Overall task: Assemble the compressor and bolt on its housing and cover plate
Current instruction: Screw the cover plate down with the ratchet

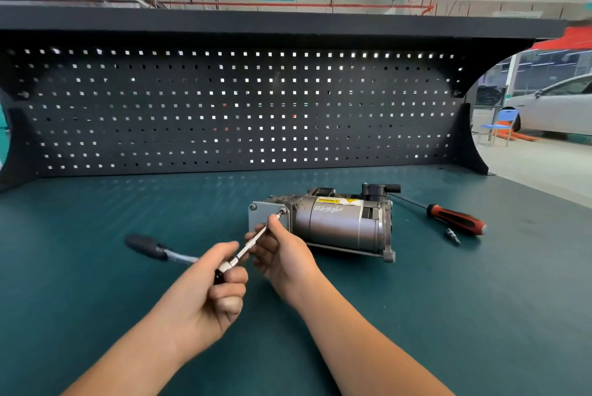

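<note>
The grey compressor (pixel 336 222) lies on its side on the green bench, its flat cover plate (pixel 261 217) facing me at the left end. A ratchet wrench (pixel 150 248) with a long extension bar (pixel 253 243) reaches up to a bolt (pixel 282 212) at the plate's upper right corner; another bolt (pixel 253 206) sits at the upper left. My left hand (pixel 217 286) grips the ratchet head. My right hand (pixel 282 251) pinches the extension bar near its tip, just below the bolt.
A red-and-black screwdriver (pixel 448 216) lies right of the compressor, with a small loose bit (pixel 453 235) beside it. A dark pegboard (pixel 237 107) walls off the back of the bench. The bench edge drops away on the right.
</note>
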### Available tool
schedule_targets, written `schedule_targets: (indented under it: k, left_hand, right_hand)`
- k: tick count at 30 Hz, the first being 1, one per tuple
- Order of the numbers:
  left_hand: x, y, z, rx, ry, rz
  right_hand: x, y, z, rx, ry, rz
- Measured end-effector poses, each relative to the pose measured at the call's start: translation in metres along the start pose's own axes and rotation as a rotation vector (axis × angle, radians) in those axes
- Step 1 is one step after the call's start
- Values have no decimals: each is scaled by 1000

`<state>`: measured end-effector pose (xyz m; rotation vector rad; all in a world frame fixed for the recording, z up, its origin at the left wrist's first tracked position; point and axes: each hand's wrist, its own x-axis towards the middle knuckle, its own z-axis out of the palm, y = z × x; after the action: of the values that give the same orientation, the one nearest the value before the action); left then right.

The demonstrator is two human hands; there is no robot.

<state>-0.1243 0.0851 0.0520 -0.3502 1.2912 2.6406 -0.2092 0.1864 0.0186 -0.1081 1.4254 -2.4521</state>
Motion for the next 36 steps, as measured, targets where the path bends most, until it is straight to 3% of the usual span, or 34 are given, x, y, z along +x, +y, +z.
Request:
schedule_targets:
  k: [6, 11, 15, 18, 23, 24, 26, 31, 34, 36]
  left_hand:
    - [8, 6, -15, 1237, 214, 727]
    - [2, 1, -14, 1655, 272, 927]
    - [7, -1, -21, 1889, 210, 1055]
    - [6, -5, -15, 1494, 154, 920]
    - [5, 3, -1, 204, 71, 165]
    - [3, 7, -1, 41, 56, 77]
    - [6, 11, -4, -29, 43, 45]
    - [13, 6, -8, 618, 128, 388]
    - [13, 4, -20, 1318, 209, 818]
    - [13, -1, -25, 1805, 217, 975]
  right_hand:
    - [-1, 2, -2, -57, 37, -8]
    - [1, 3, -5, -39, 33, -37]
    - [1, 4, -3, 21, 8, -89]
    - [0, 4, -1, -6, 31, -74]
    - [-2, 3, 0, -50, 24, -34]
    - [-3, 3, 1, -52, 14, -26]
    - [-3, 3, 1, -55, 4, -11]
    - [-5, 2, -1, -55, 17, 11]
    - [-6, 3, -1, -5, 17, 26]
    - [-5, 2, -2, 13, 9, 30]
